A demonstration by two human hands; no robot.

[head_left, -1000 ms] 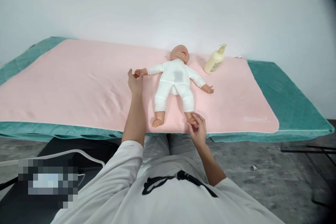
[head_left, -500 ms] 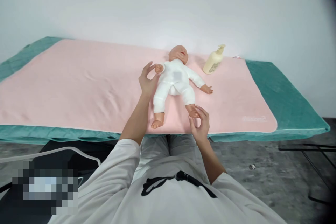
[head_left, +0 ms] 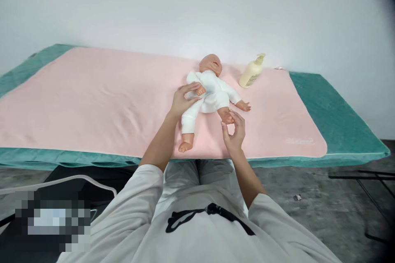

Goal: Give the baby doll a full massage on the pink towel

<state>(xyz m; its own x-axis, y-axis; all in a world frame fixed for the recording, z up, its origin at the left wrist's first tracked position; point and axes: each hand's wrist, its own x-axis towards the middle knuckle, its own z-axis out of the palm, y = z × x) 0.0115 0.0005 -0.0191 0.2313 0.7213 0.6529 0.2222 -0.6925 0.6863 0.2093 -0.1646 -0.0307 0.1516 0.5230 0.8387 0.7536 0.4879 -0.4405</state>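
A baby doll (head_left: 211,82) in a white suit lies on its back on the pink mat (head_left: 138,102), its head toward the wall. Across its belly, the doll's hand (head_left: 200,90) on the left side of the picture is between the thumb and fingers of my left hand (head_left: 184,99). My right hand (head_left: 235,131) pinches the doll's foot (head_left: 227,116) on the right side, and that leg is bent up toward the body. The other leg (head_left: 189,121) lies straight toward me. The other arm (head_left: 236,98) is stretched out to the right.
A cream pump bottle (head_left: 251,73) stands on the mat to the right of the doll's head. Beneath the mat is a green padded cover (head_left: 333,111). A white wall (head_left: 197,8) rises behind. Black metal legs (head_left: 367,176) show at lower right.
My left hand has moved the doll's hand rightward from its side onto its belly. My right hand has pushed the doll's foot up toward its body, bending the leg.
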